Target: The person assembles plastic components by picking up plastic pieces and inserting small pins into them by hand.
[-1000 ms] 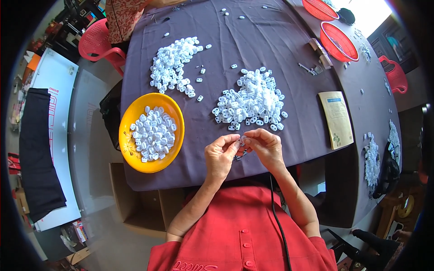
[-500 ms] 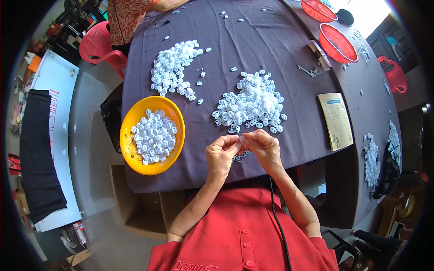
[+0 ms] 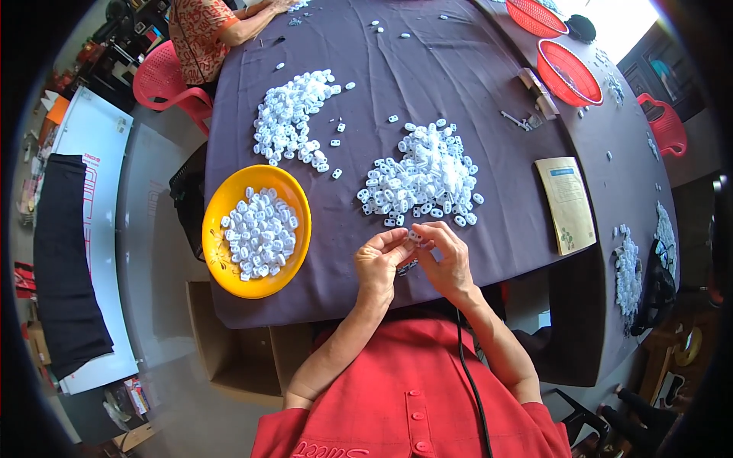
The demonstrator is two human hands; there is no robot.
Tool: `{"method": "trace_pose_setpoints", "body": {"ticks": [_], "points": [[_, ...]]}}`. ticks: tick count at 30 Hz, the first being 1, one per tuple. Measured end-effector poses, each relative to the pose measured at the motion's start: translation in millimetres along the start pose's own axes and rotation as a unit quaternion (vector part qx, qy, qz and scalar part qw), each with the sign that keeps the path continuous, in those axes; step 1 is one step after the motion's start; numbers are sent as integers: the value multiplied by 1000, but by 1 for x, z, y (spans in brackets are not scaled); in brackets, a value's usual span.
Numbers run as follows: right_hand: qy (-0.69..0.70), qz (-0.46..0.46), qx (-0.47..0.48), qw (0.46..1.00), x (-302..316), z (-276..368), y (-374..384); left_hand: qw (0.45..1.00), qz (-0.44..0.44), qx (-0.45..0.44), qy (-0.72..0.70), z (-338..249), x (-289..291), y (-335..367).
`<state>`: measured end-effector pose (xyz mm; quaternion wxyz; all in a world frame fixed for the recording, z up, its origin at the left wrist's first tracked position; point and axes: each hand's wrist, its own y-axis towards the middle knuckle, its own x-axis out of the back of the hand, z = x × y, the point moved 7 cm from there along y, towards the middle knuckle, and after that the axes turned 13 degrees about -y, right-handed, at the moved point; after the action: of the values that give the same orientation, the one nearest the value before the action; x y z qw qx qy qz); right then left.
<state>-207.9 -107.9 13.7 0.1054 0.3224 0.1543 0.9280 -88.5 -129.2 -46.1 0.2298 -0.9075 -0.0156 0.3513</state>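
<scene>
Between my fingertips is a small white two-holed plastic piece (image 3: pixel 414 237). My left hand (image 3: pixel 377 263) pinches it from one side, and my right hand (image 3: pixel 449 263) closes on it from the other. Just beyond my fingers lies a heap of similar white pieces (image 3: pixel 424 179) on the dark tablecloth. Some small greyish parts (image 3: pixel 408 269) show partly below my hands, mostly hidden by them. To the left stands a yellow bowl (image 3: pixel 217 256) with many white pieces in it. Another white pile (image 3: pixel 286 114) spreads behind the bowl.
A beige booklet (image 3: pixel 565 206) lies at the right, with red baskets (image 3: pixel 569 72) farther back. More white pieces (image 3: pixel 628 278) sit at the far right. A co-worker (image 3: pixel 202 38) sits at the far left near a pink chair (image 3: pixel 156 76). An open cardboard box (image 3: pixel 237 374) stands below the table edge.
My hands have turned and shifted slightly right, so the white piece shows more clearly between the fingers. At the far left, the co-worker has leaned, bringing arms and hands into view over the table.
</scene>
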Motion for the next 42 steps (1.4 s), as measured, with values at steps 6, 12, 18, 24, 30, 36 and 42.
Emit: {"method": "trace_pose_setpoints", "body": {"ticks": [6, 12, 18, 24, 30, 36, 42], "points": [[31, 35, 23, 999, -1, -4, 3, 999, 37, -3, 16, -5, -10, -3], [14, 18, 15, 1000, -4, 2, 5, 995, 31, -82, 45, -4, -4, 2], [-23, 19, 30, 999, -8, -7, 3, 993, 38, -86, 76, -9, -4, 0], [34, 66, 1, 997, -10, -8, 4, 996, 57, -14, 61, -10, -5, 2], [40, 64, 19, 997, -9, -4, 5, 991, 76, -64, 92, -17, -7, 0], [44, 61, 37, 997, -7, -1, 5, 986, 88, -84, 112, -22, -12, -3], [40, 60, 36, 997, -4, 1, 8, 987, 91, -95, 96, -23, -13, -4]]}}
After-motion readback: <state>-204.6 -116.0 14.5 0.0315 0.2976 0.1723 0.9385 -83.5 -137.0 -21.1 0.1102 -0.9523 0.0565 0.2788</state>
